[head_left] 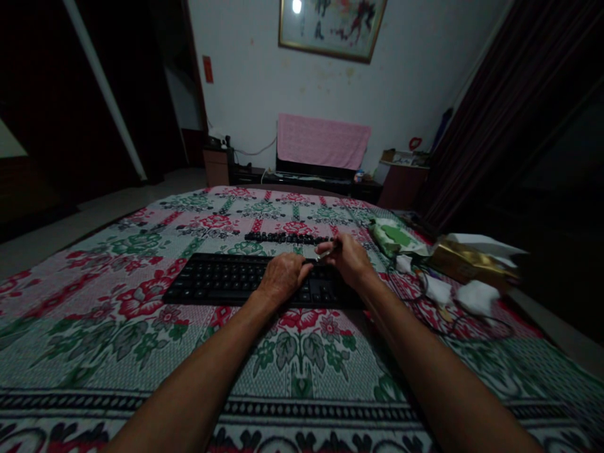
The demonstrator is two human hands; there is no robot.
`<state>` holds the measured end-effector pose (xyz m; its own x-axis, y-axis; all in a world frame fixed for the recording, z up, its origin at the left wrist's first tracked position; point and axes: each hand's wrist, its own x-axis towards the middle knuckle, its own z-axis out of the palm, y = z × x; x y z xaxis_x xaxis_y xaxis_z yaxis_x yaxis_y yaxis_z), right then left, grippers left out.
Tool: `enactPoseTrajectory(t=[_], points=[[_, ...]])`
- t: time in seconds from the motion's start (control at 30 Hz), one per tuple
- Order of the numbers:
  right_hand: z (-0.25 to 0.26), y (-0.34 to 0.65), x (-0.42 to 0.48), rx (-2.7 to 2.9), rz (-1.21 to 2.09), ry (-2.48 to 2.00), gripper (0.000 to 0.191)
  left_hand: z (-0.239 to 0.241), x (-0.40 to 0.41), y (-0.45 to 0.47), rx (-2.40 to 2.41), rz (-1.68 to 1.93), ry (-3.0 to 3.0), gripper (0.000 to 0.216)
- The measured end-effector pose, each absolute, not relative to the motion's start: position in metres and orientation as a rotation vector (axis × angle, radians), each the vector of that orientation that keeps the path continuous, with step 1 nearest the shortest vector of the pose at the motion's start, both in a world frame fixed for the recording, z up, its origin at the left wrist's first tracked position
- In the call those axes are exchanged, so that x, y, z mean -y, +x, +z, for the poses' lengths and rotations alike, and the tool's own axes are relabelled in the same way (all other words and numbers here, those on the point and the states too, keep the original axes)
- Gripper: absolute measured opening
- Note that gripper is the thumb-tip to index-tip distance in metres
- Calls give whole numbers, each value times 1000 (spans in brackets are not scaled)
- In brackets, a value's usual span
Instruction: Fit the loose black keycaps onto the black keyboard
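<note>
A black keyboard lies on a floral bedspread in front of me. My left hand rests on the keyboard's right part, fingers curled down onto the keys. My right hand hovers just right of it, pinched on a thin silvery tool whose tip points left toward the keys. A row of loose black keycaps lies on the spread just beyond the keyboard.
A green tissue pack, white crumpled wipes, a gold packet and a dark cable lie at the right. Beyond the bed stand a low cabinet with a pink-covered screen and a wall.
</note>
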<state>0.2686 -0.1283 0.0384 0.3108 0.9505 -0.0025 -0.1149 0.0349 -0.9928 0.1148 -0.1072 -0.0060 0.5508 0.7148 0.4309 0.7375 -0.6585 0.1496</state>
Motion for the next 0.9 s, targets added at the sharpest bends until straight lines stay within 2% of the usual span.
enactPoseTrajectory(t=[0.1,0.23,0.37,0.57,0.67,0.8,0.9], points=[[37,272,129,973,928,-1265,9,-9,104,115,1233,-893,-2721,23],[29,267,133,1270,879,-1466,15,-12,101,116,1207,-1056,-2702,22],[23,260,135,1439,867,-1465,20,-14,100,116,1151,-1105,-2738,21],[22,261,135,1469,904,-1539,18,-13,104,115,1142,-1076,-2776,20],[24,259,137,1481,855,-1550,16,-13,104,115,1086,-1116,-2793,25],[25,272,130,1452,775,-1565,18,-16,101,113,1028,-1194,-2808,43],[20,304,113,1379,551,-1662,21,-20,100,111,1151,-1118,-2761,37]])
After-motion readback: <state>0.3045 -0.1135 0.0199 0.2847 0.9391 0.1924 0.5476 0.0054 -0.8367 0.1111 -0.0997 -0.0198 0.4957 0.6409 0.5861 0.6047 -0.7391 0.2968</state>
